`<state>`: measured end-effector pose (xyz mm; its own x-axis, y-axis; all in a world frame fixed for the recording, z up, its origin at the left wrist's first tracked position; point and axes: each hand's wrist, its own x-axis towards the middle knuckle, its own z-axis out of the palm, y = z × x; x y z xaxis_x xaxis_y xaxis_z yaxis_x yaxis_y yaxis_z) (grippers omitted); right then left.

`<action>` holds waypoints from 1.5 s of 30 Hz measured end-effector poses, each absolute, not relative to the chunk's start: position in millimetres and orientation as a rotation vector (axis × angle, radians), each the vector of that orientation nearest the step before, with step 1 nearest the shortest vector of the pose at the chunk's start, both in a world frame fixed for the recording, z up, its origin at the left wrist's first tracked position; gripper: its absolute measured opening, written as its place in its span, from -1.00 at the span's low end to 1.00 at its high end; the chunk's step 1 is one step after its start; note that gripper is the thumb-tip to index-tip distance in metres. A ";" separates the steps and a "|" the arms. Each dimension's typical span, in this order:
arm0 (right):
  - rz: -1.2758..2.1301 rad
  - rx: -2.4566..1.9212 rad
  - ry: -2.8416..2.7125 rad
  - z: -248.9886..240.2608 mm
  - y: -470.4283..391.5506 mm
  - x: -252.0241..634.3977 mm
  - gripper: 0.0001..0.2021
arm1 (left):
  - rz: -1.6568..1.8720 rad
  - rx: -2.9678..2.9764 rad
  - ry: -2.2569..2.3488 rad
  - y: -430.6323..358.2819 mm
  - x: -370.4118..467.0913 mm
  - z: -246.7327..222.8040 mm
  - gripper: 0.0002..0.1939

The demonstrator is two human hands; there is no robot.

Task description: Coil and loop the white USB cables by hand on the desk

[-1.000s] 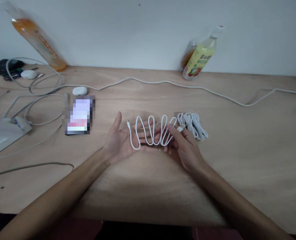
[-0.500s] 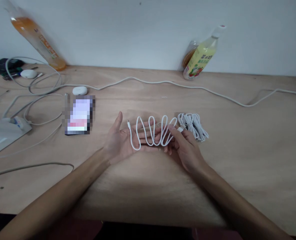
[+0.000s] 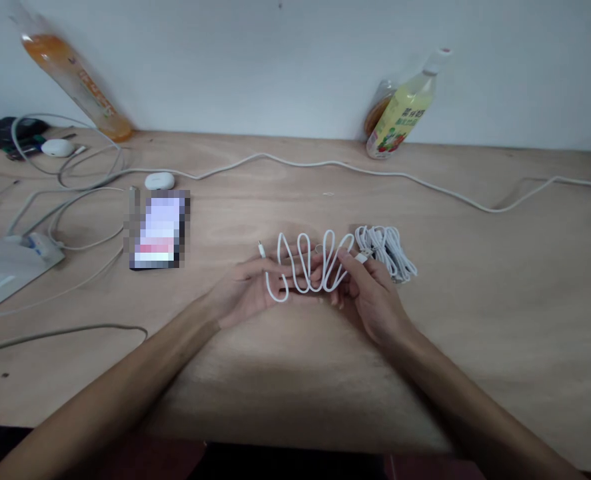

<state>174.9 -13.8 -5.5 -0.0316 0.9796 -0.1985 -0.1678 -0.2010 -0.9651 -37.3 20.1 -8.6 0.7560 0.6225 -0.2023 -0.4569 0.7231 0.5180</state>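
Observation:
A white USB cable (image 3: 302, 263) is spread in zigzag loops across my left palm and fingers. My left hand (image 3: 242, 290) lies palm up, its thumb folded down over the cable near the small plug (image 3: 261, 249), which sticks out beyond the thumb. With thumb and fingers my right hand (image 3: 378, 300) pinches the bunched loops at the other end, close to the wide USB plug (image 3: 361, 257). A thin loop (image 3: 318, 249) shows by the right fingertips. Just behind my right hand lies a bundle of coiled white cables (image 3: 390, 253).
A phone (image 3: 158, 230) lies to the left, below a white earbud case (image 3: 159, 181). A long white cord (image 3: 335, 164) crosses the table. Bottles (image 3: 400, 113) lean at the wall, right and left. At the left edge sits a white power strip (image 3: 15, 273) with wires.
My left thumb has come down from its raised position onto the cable. The small plug and the nearest loop have shifted slightly right. My right hand stays in place.

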 end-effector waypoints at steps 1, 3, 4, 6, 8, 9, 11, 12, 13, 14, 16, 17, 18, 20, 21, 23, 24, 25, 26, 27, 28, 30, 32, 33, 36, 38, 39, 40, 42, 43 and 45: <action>1.445 -1.220 -0.988 -5.7 -13.8 174.9 -0.50 | 0.617 0.471 0.398 19.4 -37.0 -8.6 -0.29; 1.453 -1.224 -0.985 -6.6 -13.7 175.2 -0.50 | 0.618 0.489 0.421 18.6 -37.0 -7.9 -0.25; 1.457 -1.225 -0.983 -7.2 -13.6 175.3 -0.51 | 0.616 0.497 0.423 18.4 -37.2 -7.5 -0.25; 1.457 -1.222 -0.977 -8.4 -13.3 175.6 -0.52 | 0.615 0.504 0.423 18.5 -37.7 -7.3 -0.27; 1.450 -1.217 -0.973 -9.2 -13.0 175.8 -0.53 | 0.613 0.505 0.431 18.7 -38.3 -8.3 -0.28; 1.448 -1.214 -0.974 -9.3 -12.9 175.8 -0.54 | 0.614 0.506 0.437 18.8 -38.5 -9.2 -0.29; 1.451 -1.207 -0.979 -8.9 -12.9 175.9 -0.54 | 0.615 0.505 0.446 18.7 -38.7 -11.0 -0.32; 1.453 -1.205 -0.981 -8.6 -13.0 175.9 -0.54 | 0.618 0.501 0.445 18.6 -38.7 -11.7 -0.33; 1.456 -1.206 -0.982 -8.3 -13.2 175.9 -0.54 | 0.621 0.496 0.440 18.5 -38.4 -12.1 -0.34; 1.458 -1.208 -0.982 -8.0 -13.4 176.0 -0.54 | 0.626 0.491 0.436 18.3 -38.0 -12.2 -0.35; 1.460 -1.215 -0.980 -8.0 -13.9 176.2 -0.55 | 0.635 0.483 0.433 18.1 -36.8 -11.6 -0.37; 1.459 -1.217 -0.979 -8.2 -14.1 176.4 -0.55 | 0.638 0.482 0.437 18.0 -36.1 -11.1 -0.38; 1.456 -1.217 -0.979 -8.5 -14.3 176.5 -0.56 | 0.639 0.481 0.443 18.0 -35.5 -10.7 -0.39; 1.446 -1.215 -0.982 -9.3 -14.6 176.9 -0.56 | 0.637 0.478 0.448 18.2 -34.7 -10.2 -0.40; 1.445 -1.216 -0.984 -9.5 -14.7 177.0 -0.56 | 0.636 0.477 0.446 18.3 -34.5 -10.2 -0.41; 1.449 -1.224 -0.986 -9.6 -15.0 177.2 -0.55 | 0.636 0.473 0.443 18.6 -34.6 -10.7 -0.43; 1.451 -1.229 -0.986 -9.4 -15.2 177.1 -0.54 | 0.638 0.470 0.443 18.7 -34.7 -10.9 -0.44; 1.452 -1.234 -0.987 -9.1 -15.4 177.0 -0.54 | 0.638 0.466 0.445 18.8 -34.8 -11.1 -0.46; 1.451 -1.236 -0.991 -8.8 -15.6 176.8 -0.53 | 0.640 0.461 0.447 18.9 -34.8 -11.3 -0.47; 1.449 -1.236 -0.996 -8.6 -15.7 176.6 -0.53 | 0.641 0.457 0.449 18.9 -34.8 -11.3 -0.48; 1.446 -1.234 -1.003 -8.4 -15.7 176.4 -0.52 | 0.641 0.454 0.451 18.9 -34.8 -11.3 -0.48; 1.447 -1.233 -1.016 -8.1 -15.6 176.1 -0.51 | 0.640 0.451 0.451 19.0 -34.9 -11.3 -0.47; 1.448 -1.231 -1.022 -7.9 -15.4 176.0 -0.51 | 0.639 0.453 0.447 19.2 -35.2 -11.8 -0.46; 1.447 -1.231 -1.023 -7.8 -15.3 176.1 -0.52 | 0.638 0.454 0.444 19.3 -35.5 -12.1 -0.45; 1.437 -1.229 -1.033 -7.4 -15.3 176.4 -0.55 | 0.633 0.462 0.438 19.7 -36.4 -13.6 -0.45; 1.429 -1.230 -1.047 -7.0 -15.4 176.3 -0.56 | 0.634 0.468 0.442 19.7 -36.7 -14.5 -0.45; 1.427 -1.229 -1.052 -6.8 -15.5 176.2 -0.56 | 0.636 0.469 0.446 19.5 -36.7 -14.9 -0.45; 1.428 -1.227 -1.058 -6.7 -15.6 176.0 -0.57 | 0.636 0.469 0.450 19.4 -36.6 -15.1 -0.45; 1.427 -1.225 -1.067 -6.4 -15.7 175.6 -0.57 | 0.631 0.466 0.454 18.8 -36.3 -15.3 -0.45; 1.424 -1.226 -1.071 -6.4 -15.8 175.4 -0.58 | 0.628 0.466 0.454 18.5 -36.2 -15.2 -0.45; 1.418 -1.233 -1.079 -6.3 -15.9 175.3 -0.58 | 0.630 0.469 0.455 17.9 -35.8 -14.4 -0.47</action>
